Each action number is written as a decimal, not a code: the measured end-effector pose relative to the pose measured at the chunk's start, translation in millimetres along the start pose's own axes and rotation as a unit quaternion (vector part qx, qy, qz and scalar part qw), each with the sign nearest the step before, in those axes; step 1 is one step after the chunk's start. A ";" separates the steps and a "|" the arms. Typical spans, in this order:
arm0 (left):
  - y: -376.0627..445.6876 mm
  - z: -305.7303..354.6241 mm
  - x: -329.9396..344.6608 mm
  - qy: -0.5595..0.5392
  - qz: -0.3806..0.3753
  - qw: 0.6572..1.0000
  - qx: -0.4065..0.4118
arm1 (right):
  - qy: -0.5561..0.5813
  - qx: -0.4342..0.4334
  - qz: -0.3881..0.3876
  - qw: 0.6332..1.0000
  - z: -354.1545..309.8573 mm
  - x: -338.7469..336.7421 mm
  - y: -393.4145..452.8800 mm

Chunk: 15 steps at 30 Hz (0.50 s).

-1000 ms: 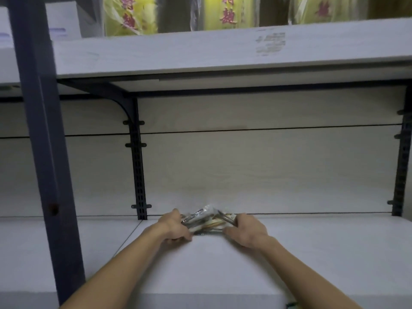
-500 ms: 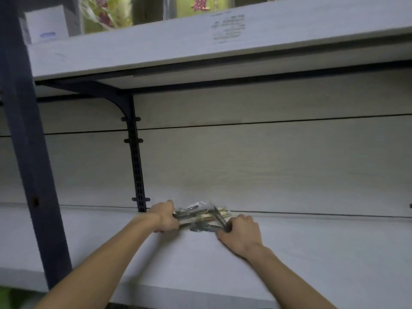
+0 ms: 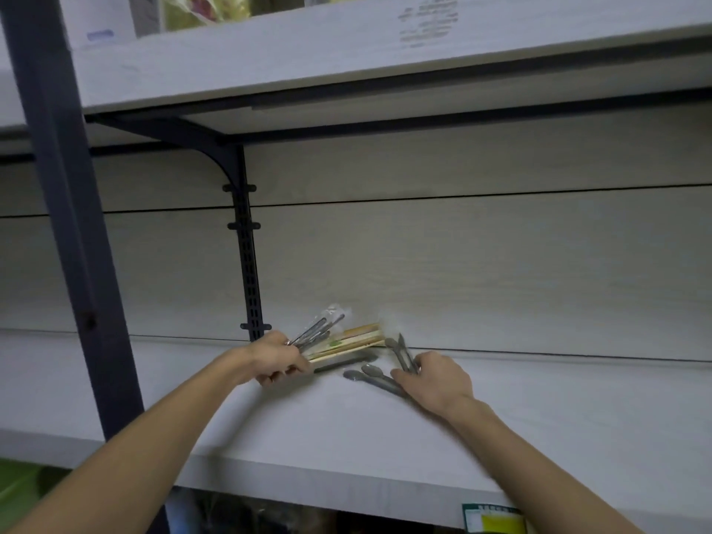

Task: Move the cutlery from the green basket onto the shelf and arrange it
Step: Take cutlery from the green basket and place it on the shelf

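On the pale wooden shelf (image 3: 346, 429) lies a pile of cutlery near the back wall. My left hand (image 3: 275, 358) grips a bundle of metal cutlery in clear wrap (image 3: 318, 331), tilted up to the right. Under it lie wooden chopsticks in packets (image 3: 356, 341) and a dark utensil (image 3: 346, 362). My right hand (image 3: 435, 381) holds the handles of several grey spoons (image 3: 371, 375), which fan out to the left and upward on the shelf. A corner of the green basket (image 3: 17, 483) shows at the lower left.
A dark steel upright (image 3: 65, 233) stands at the left, and a slotted black bracket rail (image 3: 246, 256) runs up the back wall. An upper shelf (image 3: 346, 59) overhangs, carrying packets and a box. A price label (image 3: 493, 516) sits on the shelf's front edge.
The single bundle held between both hands has been split: my left hand keeps the wrapped cutlery and chopsticks, my right hand has drawn the grey spoons to the right. The view shifted left.
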<state>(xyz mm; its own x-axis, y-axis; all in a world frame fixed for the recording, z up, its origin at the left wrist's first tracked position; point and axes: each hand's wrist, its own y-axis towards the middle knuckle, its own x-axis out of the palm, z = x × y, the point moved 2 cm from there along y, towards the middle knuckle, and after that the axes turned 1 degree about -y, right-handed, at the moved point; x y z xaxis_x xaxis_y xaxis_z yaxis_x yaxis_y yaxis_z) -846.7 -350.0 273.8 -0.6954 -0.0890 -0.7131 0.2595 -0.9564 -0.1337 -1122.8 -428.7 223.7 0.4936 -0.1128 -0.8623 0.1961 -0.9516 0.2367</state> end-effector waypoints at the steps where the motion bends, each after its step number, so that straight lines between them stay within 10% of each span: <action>1: -1.4 0.2 2.1 -0.021 -0.008 1.000 0.001 | -0.009 -0.001 -0.008 1.000 -2.2 -2.6 -0.2; 15: 2.3 31.1 41.3 -0.313 -0.152 0.937 0.011 | 0.015 -0.003 -0.098 0.995 -19.7 -17.8 20.4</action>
<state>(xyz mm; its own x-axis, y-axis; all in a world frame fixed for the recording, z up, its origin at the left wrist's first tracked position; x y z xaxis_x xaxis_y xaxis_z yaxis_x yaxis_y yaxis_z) -895.6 -364.5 265.5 -0.9938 0.0500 -0.0995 -0.0240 -0.9687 -0.2471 -1110.9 -440.5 252.6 0.4714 0.0832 -0.8780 0.2954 -0.9529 0.0683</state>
